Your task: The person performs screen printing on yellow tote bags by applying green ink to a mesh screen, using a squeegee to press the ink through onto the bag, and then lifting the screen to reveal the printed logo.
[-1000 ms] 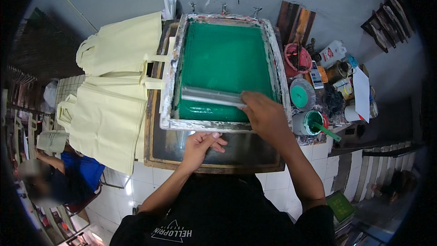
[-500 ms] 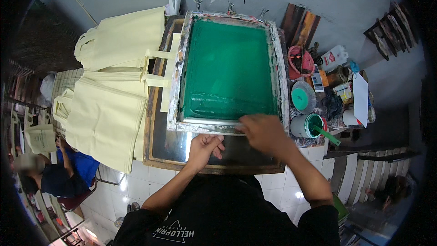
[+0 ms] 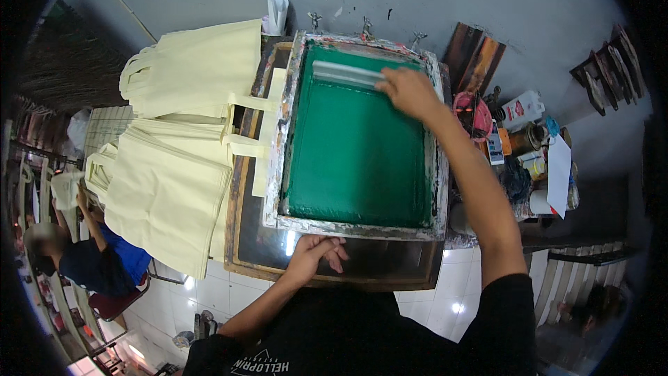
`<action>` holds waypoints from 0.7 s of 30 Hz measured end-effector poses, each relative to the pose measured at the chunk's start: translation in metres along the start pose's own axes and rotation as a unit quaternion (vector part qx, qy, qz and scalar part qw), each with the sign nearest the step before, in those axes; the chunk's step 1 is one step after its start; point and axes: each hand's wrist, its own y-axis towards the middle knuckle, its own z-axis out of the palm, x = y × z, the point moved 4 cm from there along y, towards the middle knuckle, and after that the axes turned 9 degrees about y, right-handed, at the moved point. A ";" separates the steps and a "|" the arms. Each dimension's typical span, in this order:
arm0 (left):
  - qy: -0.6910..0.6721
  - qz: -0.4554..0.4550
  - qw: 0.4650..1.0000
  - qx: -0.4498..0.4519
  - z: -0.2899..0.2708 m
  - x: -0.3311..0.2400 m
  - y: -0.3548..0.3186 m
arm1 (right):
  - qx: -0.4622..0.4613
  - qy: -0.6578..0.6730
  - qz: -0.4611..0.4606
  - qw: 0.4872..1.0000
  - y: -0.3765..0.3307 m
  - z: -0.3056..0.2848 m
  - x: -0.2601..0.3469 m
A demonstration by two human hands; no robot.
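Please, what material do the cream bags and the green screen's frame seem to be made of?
The cream bags look like matte woven cloth: limp, with soft folds and sewn handles. The frame around the green screen is probably metal or wood; smeared ink hides its surface.

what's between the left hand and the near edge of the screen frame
Nothing visible. The left hand rests right at the near edge of the screen frame, while the right hand holds the squeegee at the far end.

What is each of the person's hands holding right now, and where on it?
The right hand grips the squeegee at its right end. The left hand holds the near edge of the screen frame.
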 end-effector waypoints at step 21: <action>0.644 0.410 0.611 -0.210 -0.039 -0.287 0.168 | -0.094 -0.078 0.006 0.992 0.025 0.015 0.011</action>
